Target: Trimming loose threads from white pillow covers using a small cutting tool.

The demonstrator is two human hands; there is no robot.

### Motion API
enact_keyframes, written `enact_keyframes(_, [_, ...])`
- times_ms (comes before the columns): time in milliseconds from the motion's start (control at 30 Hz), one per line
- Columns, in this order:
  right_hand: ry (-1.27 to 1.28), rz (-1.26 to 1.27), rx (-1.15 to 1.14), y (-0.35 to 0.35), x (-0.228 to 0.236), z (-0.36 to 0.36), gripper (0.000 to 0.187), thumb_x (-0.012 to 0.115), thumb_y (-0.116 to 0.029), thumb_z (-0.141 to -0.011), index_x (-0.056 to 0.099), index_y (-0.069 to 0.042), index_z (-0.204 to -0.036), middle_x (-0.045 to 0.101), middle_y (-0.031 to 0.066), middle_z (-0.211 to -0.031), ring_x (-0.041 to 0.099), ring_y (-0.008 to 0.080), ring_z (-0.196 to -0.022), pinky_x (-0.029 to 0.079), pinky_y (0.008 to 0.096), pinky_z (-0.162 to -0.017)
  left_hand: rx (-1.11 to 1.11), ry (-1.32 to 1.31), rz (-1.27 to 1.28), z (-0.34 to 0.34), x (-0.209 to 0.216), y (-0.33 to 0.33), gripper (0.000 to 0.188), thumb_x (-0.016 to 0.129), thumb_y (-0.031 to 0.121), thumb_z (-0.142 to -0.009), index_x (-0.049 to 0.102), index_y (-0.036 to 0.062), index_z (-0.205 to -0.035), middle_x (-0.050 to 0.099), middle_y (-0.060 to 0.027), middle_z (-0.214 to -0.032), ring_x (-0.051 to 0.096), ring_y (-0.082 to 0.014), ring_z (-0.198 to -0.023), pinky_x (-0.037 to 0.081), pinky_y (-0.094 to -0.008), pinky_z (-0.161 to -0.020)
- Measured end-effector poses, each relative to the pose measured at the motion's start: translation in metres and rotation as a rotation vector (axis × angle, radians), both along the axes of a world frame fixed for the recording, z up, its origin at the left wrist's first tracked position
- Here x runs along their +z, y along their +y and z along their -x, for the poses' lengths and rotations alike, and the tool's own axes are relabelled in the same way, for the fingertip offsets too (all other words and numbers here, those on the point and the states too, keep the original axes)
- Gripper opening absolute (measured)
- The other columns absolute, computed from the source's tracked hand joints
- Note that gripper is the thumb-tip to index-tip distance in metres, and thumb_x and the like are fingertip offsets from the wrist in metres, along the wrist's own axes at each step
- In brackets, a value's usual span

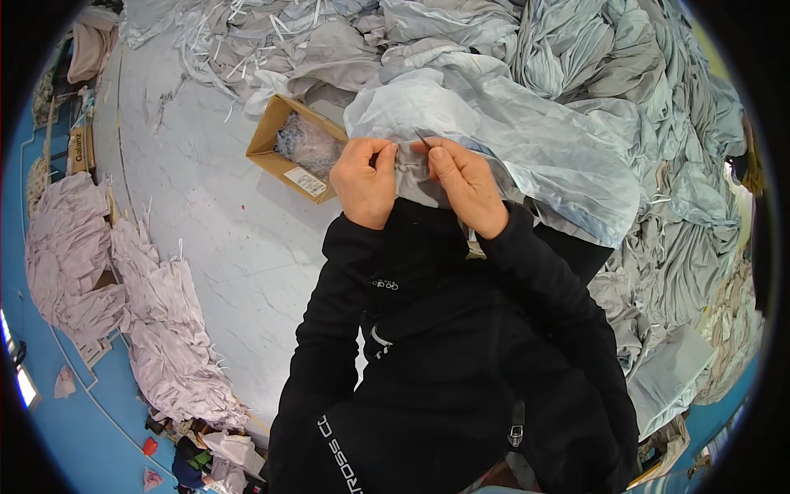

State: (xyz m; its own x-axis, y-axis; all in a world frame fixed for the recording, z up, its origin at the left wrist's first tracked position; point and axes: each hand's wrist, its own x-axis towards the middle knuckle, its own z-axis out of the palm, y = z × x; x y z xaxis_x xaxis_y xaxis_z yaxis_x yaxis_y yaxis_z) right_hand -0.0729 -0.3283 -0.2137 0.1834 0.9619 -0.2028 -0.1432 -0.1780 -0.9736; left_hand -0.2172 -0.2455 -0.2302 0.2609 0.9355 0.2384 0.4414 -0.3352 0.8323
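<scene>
Near the upper centre of the frame, my left hand (364,183) pinches a gathered edge of grey cloth (417,183) between thumb and forefinger. Just right of it, my right hand (471,193) has its thumb and forefinger pressed together on a thin dark tool (423,138), its point slanting toward the upper left; whether the other fingers also grip the cloth, I cannot tell. The cloth lies between my hands, in front of my black top (444,346). Behind it and to the right spreads a pale blue sheet (568,169); I cannot tell if the two are joined. Left of my left hand, an open box (276,163) with clear plastic (311,144) inside stands on the marbled surface (222,288). Grey fabric (568,49) is heaped along the top and right of the frame, while pinkish fabric (169,329) hangs along the surface's left edge.
</scene>
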Motion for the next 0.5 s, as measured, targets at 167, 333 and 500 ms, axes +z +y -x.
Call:
enact_keyframes(167, [-0.258, -0.210, -0.087, 0.001, -0.018, 0.004, 0.029, 0.054, -0.017, -0.100, 0.063, 0.003, -0.120, 0.059, -0.0003, -0.083, 0.053, 0.0097, -0.077, 0.044, 0.0251, -0.071, -0.011, -0.100, 0.171, 0.008, -0.011, -0.002, 0.007, 0.069, 0.003, -0.084, 0.063, -0.0002, -0.084, 0.064, -0.0076, -0.076, 0.061, -0.0168, -0.066, 0.048, -0.0289, -0.062])
enact_keyframes(333, [-0.453, -0.144, -0.003, -0.002, 0.003, 0.000, 0.030, 0.065, -0.008, -0.090, 0.064, 0.001, -0.119, 0.061, 0.0073, -0.087, 0.059, 0.0175, -0.076, 0.046, 0.0291, -0.070, -0.052, -0.298, 0.468, 0.018, -0.011, -0.002, 0.008, 0.063, 0.006, -0.092, 0.061, -0.0014, -0.089, 0.063, -0.0035, -0.079, 0.056, -0.0080, -0.072, 0.047, -0.0239, -0.066])
enact_keyframes(500, [-0.684, -0.194, -0.021, -0.002, 0.006, 0.007, 0.037, 0.072, -0.003, -0.082, 0.064, -0.001, -0.118, 0.060, 0.0111, -0.088, 0.060, 0.0252, -0.071, 0.048, 0.0317, -0.064, -0.150, -0.420, 0.618, 0.022, 0.000, 0.000, 0.008, 0.060, 0.005, -0.095, 0.061, -0.0018, -0.093, 0.064, -0.0027, -0.085, 0.056, -0.0067, -0.077, 0.046, -0.0215, -0.071])
